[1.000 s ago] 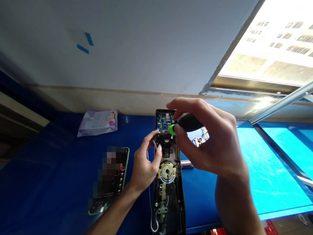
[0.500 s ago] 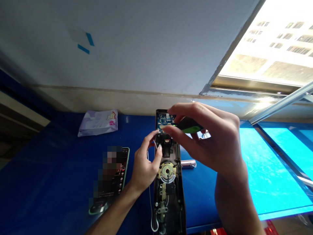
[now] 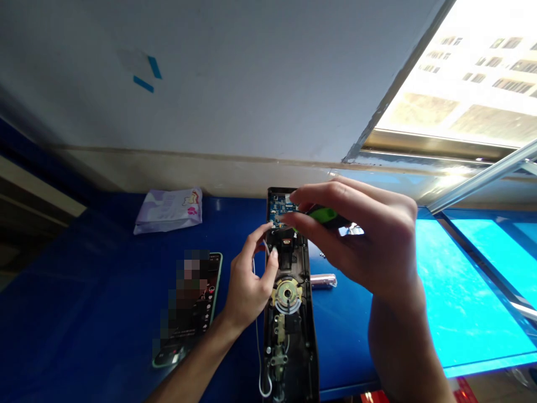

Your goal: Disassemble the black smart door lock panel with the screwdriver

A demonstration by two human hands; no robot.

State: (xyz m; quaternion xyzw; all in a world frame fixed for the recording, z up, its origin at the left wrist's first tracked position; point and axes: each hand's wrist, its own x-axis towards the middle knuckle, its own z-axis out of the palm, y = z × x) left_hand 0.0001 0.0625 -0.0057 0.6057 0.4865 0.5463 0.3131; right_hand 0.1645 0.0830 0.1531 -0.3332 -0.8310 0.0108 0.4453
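A long black device housing [image 3: 302, 330] stands open in front of me, with a blue circuit board [image 3: 278, 205] at its far end and a round metal part [image 3: 287, 293] midway. My left hand [image 3: 251, 274] grips the housing's left edge, index fingertip by the board's lower corner and thumb inside. A thin white wire [image 3: 259, 358] runs under that hand and loops near the close end. Above the board, my right hand [image 3: 364, 235] is closed around a screwdriver [image 3: 325, 215] with a black and green handle. The screwdriver's tip is hidden behind my fingers.
On the blue table [image 3: 235, 224], a phone [image 3: 212, 302] with a lit screen lies left, below a pale purple packet [image 3: 170, 210]. A pinkish object [image 3: 324, 281] lies right of the housing, near small metal bits [image 3: 322, 255]. A wall [image 3: 235, 84] rises behind.
The screwdriver's handle has turned in my right fingers, showing its green part differently. My right hand has shifted slightly right; my left hand and the housing have stayed put.
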